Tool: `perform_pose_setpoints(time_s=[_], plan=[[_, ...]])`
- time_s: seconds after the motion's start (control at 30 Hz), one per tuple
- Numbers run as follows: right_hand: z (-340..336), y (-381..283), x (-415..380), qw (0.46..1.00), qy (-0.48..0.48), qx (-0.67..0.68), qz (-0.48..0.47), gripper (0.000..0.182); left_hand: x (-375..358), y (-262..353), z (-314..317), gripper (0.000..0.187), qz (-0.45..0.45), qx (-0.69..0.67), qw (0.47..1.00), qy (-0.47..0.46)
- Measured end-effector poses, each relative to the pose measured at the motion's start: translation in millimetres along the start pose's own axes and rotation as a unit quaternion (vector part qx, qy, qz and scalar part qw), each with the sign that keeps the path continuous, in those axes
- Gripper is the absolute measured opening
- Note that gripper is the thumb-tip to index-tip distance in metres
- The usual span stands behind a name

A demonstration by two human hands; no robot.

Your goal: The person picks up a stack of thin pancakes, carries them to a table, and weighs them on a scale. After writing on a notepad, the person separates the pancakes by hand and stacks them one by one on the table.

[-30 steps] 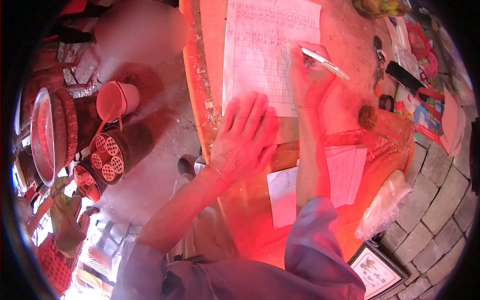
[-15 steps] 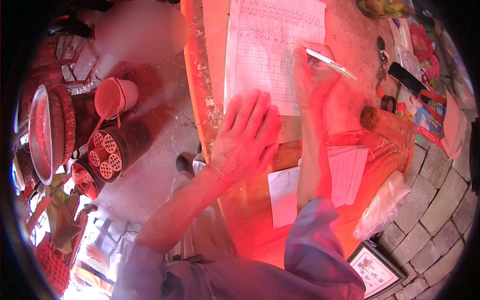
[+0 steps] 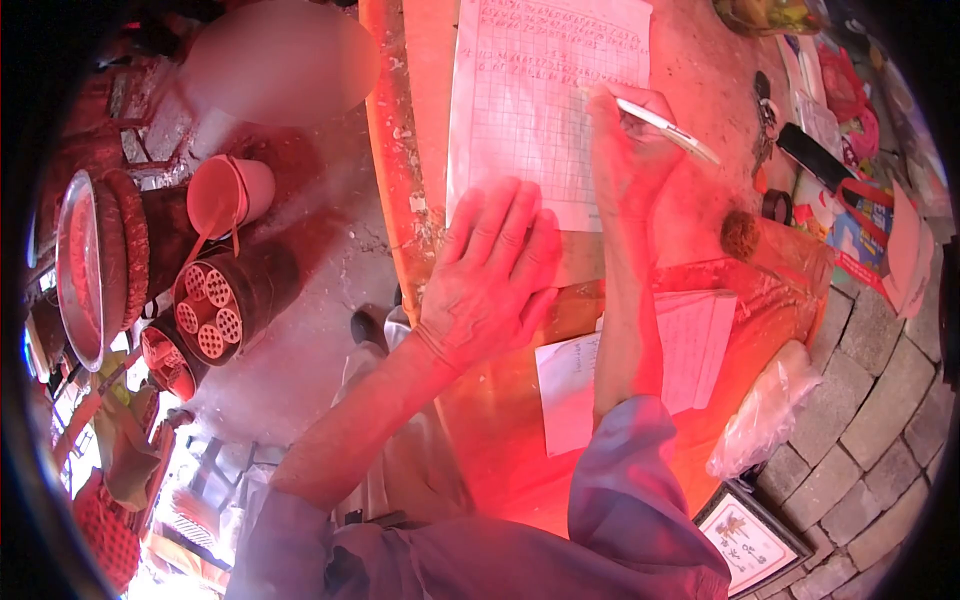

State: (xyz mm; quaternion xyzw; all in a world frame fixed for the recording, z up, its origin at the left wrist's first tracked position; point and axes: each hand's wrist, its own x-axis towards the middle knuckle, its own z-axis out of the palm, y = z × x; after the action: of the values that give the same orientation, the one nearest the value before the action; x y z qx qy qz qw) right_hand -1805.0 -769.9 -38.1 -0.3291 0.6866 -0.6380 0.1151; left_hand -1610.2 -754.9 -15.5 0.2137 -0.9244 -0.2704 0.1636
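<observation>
A gridded sheet of paper (image 3: 520,130) lies on the table, with rows of handwritten figures across its upper part. Flat over its lower left edge rests my left hand (image 3: 490,275), fingers stretched out and holding nothing. My right hand (image 3: 632,150) is closed around a white pen (image 3: 660,125) at the sheet's right side. The pen's tip is hidden by the fingers, close to the last written row. Partly under my right forearm are some loose written papers (image 3: 695,345).
Right of the papers stand a jar with brown contents (image 3: 770,245), a clear plastic bag (image 3: 765,415) and a framed picture (image 3: 745,535). A dark oblong case (image 3: 812,157) lies farther back. On the floor at left are a bucket (image 3: 230,195), honeycomb briquettes (image 3: 210,310) and a metal basin (image 3: 85,270).
My right hand and the pen have shifted very slightly to the right. My left hand stays where it was on the sheet.
</observation>
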Motion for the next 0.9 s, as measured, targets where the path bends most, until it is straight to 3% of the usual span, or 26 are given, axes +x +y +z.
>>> perform_pose_setpoints(time_s=[0.9], plan=[[1.2,1.1,-1.8,1.000,0.005,-0.002,-0.017,0.009,0.2,-1.1,1.8,0.061,0.000,-0.001,1.000,0.001]])
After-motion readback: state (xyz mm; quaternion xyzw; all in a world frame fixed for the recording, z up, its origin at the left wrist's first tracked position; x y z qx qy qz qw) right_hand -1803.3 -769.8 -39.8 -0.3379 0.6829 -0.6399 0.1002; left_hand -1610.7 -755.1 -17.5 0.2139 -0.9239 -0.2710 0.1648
